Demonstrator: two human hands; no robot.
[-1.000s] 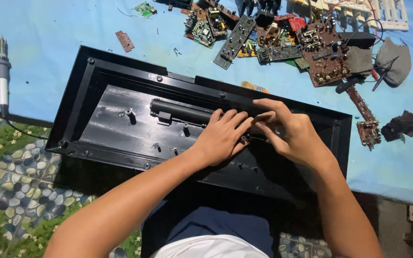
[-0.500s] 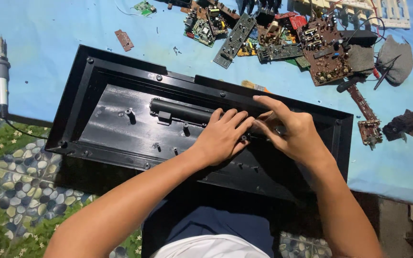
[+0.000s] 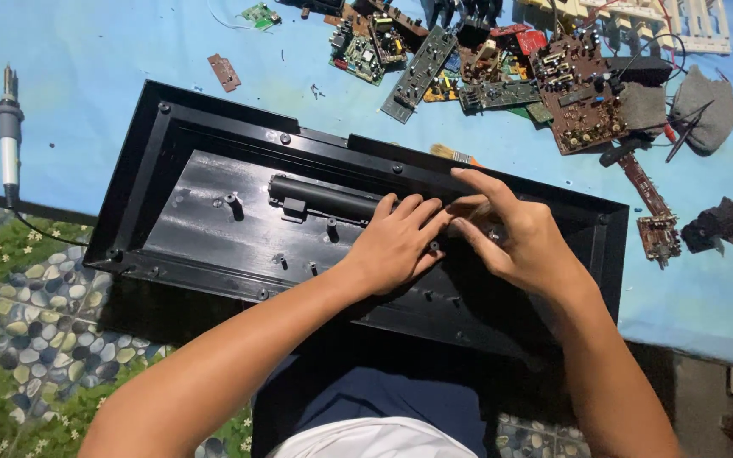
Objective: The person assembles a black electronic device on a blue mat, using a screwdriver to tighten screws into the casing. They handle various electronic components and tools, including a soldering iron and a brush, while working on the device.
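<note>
On black panel (image 3: 214, 220): left hand (image 3: 396, 242) flat, grip slack, empty; right hand (image 3: 515, 237) fingertips pinched beside it, contents hidden. Circuit boards (image 3: 570, 85) beyond.

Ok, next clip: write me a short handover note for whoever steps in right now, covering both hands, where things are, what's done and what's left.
Left hand: flat, fingers spread, pressing on the inside of the black plastic casing, at the right end of its black tube.
Right hand: fingertips pinched beside the left fingers, on something too small to make out.
Casing lies open-side up across the lap and the blue sheet.
Soldering iron lies at left, untouched; loose circuit boards and a small brush lie beyond the casing.
Done: the casing is emptied of boards.
Left: whatever the fingers are working at that spot.
</note>
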